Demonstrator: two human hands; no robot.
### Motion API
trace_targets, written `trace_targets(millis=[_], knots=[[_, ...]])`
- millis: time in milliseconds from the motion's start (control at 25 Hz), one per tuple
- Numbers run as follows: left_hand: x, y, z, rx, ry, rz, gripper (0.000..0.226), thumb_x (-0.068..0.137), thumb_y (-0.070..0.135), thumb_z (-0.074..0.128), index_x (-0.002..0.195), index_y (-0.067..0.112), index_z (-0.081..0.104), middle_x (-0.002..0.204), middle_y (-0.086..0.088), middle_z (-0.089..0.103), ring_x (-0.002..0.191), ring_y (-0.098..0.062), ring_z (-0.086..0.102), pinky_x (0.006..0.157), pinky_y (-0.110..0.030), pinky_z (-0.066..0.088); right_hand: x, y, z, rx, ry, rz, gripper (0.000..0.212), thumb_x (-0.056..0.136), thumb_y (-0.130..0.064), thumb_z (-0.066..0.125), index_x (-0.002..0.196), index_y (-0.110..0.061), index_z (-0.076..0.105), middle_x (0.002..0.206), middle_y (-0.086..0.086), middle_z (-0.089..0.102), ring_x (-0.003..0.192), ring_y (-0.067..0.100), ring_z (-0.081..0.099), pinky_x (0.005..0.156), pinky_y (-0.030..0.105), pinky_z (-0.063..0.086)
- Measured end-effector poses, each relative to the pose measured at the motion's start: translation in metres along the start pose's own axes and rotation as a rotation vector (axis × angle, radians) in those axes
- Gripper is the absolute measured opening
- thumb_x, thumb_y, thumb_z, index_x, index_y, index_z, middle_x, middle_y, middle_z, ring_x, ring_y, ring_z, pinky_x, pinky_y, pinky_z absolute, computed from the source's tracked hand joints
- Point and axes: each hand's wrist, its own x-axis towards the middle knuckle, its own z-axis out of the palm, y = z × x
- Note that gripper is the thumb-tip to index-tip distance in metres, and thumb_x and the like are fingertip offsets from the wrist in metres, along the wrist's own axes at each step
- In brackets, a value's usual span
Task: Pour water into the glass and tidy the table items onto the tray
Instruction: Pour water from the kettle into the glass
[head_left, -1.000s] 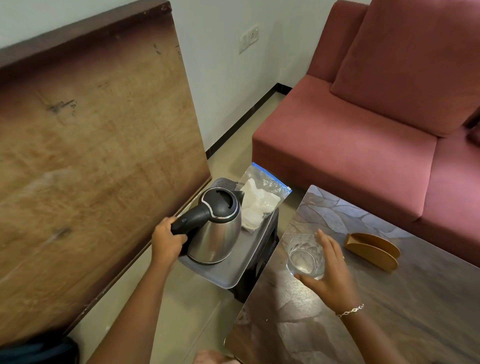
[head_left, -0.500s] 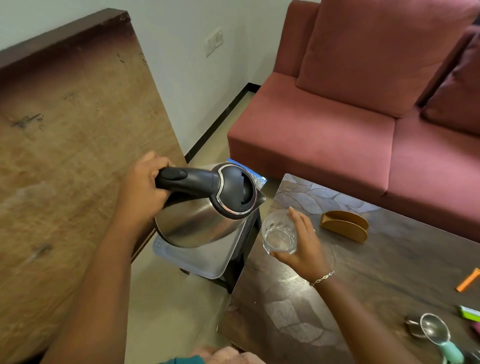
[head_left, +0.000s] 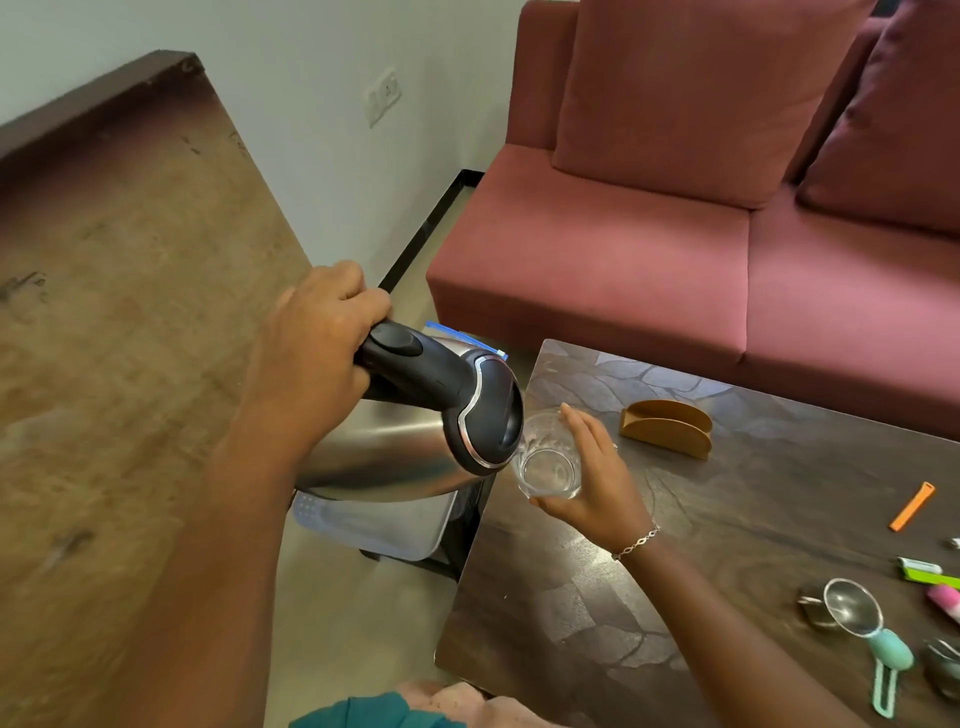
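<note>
My left hand (head_left: 317, 353) grips the black handle of a steel kettle (head_left: 395, 457), which is tilted steeply with its lidded top against the rim of a clear glass (head_left: 549, 457). My right hand (head_left: 592, 478) holds that glass at the dark table's (head_left: 597, 613) left edge, fingers around its far side. The grey tray (head_left: 384, 530) sits on a low stand beneath the kettle, mostly hidden by it. Whether water is flowing is hidden by the kettle's lid.
On the table lie a brown napkin holder (head_left: 665, 428), an orange clip (head_left: 911, 506), a metal strainer with a teal handle (head_left: 867, 631), and green and pink items at the right edge. A red sofa (head_left: 675, 234) stands behind. A wooden board (head_left: 119, 291) leans on the left.
The kettle has been lifted off the tray, carried right and tipped further, its top now at the glass rim. My right hand stays on the glass.
</note>
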Motion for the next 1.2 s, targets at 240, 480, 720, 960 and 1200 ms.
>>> trace_targets(millis=[240, 480, 720, 960, 1200], knots=[[0.011, 0.006, 0.000, 0.065, -0.007, 0.048, 0.029, 0.050, -0.021, 0.059, 0.068, 0.002, 0.054, 0.070, -0.010, 0.047, 0.067, -0.028, 0.042, 0.058, -0.031, 0.027, -0.002, 0.005, -0.002, -0.006, -0.003, 0.009, 0.100, 0.064, -0.026, 0.080, 0.142, -0.009, 0.021, 0.145, 0.007, 0.031, 0.128, 0.020, 0.037, 0.093, 0.018, 0.031], [0.020, 0.009, 0.001, 0.092, -0.020, 0.121, 0.030, 0.051, -0.018, 0.061, 0.072, 0.002, 0.057, 0.073, -0.012, 0.052, 0.068, -0.028, 0.042, 0.058, -0.032, 0.028, 0.001, 0.006, 0.001, -0.044, -0.014, 0.009, 0.100, 0.065, -0.029, 0.080, 0.143, -0.011, 0.019, 0.145, 0.006, 0.030, 0.126, 0.020, 0.039, 0.090, 0.018, 0.034], [0.026, 0.014, -0.001, 0.120, -0.039, 0.248, 0.033, 0.049, -0.018, 0.064, 0.072, 0.004, 0.056, 0.073, -0.013, 0.054, 0.067, -0.032, 0.046, 0.060, -0.030, 0.027, 0.000, 0.008, 0.005, -0.068, -0.028, 0.017, 0.102, 0.064, -0.030, 0.080, 0.143, -0.010, 0.019, 0.145, 0.007, 0.030, 0.125, 0.021, 0.040, 0.089, 0.019, 0.035], [0.028, 0.013, -0.002, 0.113, -0.057, 0.277, 0.033, 0.050, -0.019, 0.064, 0.072, 0.005, 0.055, 0.074, -0.012, 0.054, 0.071, -0.027, 0.042, 0.060, -0.030, 0.027, -0.002, 0.007, 0.004, -0.073, -0.030, 0.015, 0.101, 0.065, -0.030, 0.079, 0.143, -0.009, 0.018, 0.145, 0.007, 0.030, 0.125, 0.020, 0.040, 0.088, 0.017, 0.035], [0.028, 0.012, 0.000, 0.072, -0.026, 0.279, 0.029, 0.055, -0.018, 0.062, 0.073, 0.004, 0.056, 0.075, -0.013, 0.054, 0.074, -0.020, 0.033, 0.060, -0.031, 0.029, -0.004, 0.006, 0.004, -0.073, -0.036, 0.020, 0.100, 0.066, -0.029, 0.079, 0.143, -0.009, 0.018, 0.145, 0.006, 0.030, 0.125, 0.020, 0.039, 0.089, 0.016, 0.033]])
